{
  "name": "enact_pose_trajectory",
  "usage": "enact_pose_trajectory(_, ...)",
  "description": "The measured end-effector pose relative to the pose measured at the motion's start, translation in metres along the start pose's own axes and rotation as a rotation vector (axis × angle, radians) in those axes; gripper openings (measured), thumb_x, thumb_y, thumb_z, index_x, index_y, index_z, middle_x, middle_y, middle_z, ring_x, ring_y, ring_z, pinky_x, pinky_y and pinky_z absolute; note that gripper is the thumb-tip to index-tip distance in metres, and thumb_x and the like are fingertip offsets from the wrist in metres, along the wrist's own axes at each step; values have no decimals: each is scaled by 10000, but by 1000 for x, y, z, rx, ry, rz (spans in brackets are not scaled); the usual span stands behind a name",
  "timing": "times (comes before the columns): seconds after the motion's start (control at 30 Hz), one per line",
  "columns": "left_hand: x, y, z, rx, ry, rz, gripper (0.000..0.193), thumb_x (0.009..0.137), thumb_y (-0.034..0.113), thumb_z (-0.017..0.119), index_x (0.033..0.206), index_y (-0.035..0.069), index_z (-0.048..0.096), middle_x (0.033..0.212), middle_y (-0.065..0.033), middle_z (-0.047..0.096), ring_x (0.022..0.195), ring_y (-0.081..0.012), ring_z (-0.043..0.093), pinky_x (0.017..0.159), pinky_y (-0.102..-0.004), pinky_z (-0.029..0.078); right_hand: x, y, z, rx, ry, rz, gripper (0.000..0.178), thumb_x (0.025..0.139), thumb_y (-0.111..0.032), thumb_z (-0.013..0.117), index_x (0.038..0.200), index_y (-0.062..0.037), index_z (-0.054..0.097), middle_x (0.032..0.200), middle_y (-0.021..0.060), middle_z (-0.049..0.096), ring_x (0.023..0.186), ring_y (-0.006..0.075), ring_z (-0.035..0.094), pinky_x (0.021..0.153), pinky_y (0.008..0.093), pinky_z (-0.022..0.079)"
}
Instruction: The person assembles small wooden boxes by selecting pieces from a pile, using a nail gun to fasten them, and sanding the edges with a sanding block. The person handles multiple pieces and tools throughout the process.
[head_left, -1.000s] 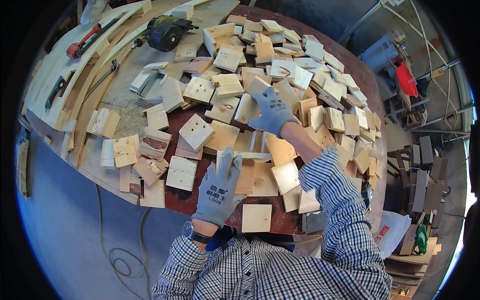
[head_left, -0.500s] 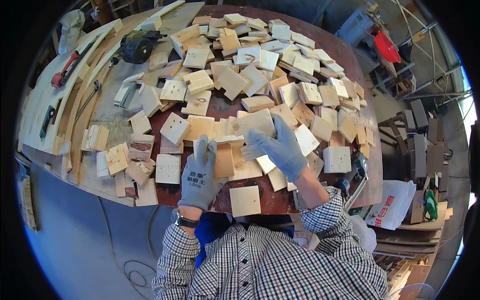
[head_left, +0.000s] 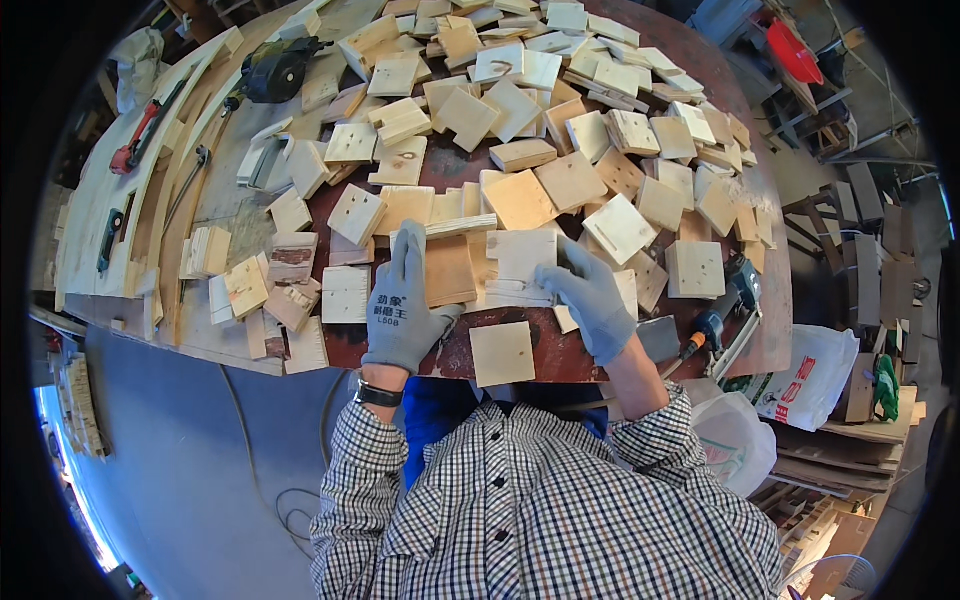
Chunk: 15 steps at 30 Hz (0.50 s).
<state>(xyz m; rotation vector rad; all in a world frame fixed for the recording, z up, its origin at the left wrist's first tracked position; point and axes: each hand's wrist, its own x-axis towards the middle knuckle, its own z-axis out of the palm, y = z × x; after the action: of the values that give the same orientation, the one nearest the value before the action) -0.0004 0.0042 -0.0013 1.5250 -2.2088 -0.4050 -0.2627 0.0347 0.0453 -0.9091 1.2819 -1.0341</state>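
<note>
My right hand (head_left: 592,305), in a grey glove, pinches the right side of a pale square wooden block (head_left: 520,258) between thumb and fingers. My left hand (head_left: 400,310), gloved alike, has its fingers stretched forward and its thumb apart. Those fingers lie along the left end of a tan wooden block (head_left: 450,272), and a narrow pale strip of wood (head_left: 461,226) runs across the far end of that block. A loose square block (head_left: 503,354) lies between my hands at the table's near edge. What touches my left palm is hidden.
Many wooden blocks (head_left: 510,108) are heaped over the dark red table (head_left: 600,372). At the left lie a black-cased tool (head_left: 277,72), a red-handled tool (head_left: 128,155) and long boards (head_left: 150,200). A teal power tool (head_left: 738,285) sits by the right edge, near white bags (head_left: 805,375).
My right hand has drawn closer to me and now has a pale block at the tan block's right side. My left hand stays beside the tan block. The whole view has shifted slightly.
</note>
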Motion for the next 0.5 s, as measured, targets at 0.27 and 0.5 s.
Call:
enact_pose_trajectory(0.27, -2, -5, 3, 10, 0, 23, 1120, 804, 320, 881, 1681, 80, 227, 1700, -209, 332, 1429, -421, 503, 1116, -483, 507, 3, 33, 32, 101, -32, 154, 437, 989, -188, 708, 1357, 37, 641, 973, 26, 658, 769, 72, 582, 656, 244, 505)
enact_pose_trajectory(0.5, 3, -17, -4, -2, 5, 104, 926, 834, 443, 851, 1584, 77, 448, 1721, -193, 295, 1308, -417, 609, 1051, -482, 550, -3, 32, 19, 274, -29, 93, 482, 1030, -234, 666, 1403, 65, 597, 1022, 44, 682, 792, 86, 638, 681, 233, 548)
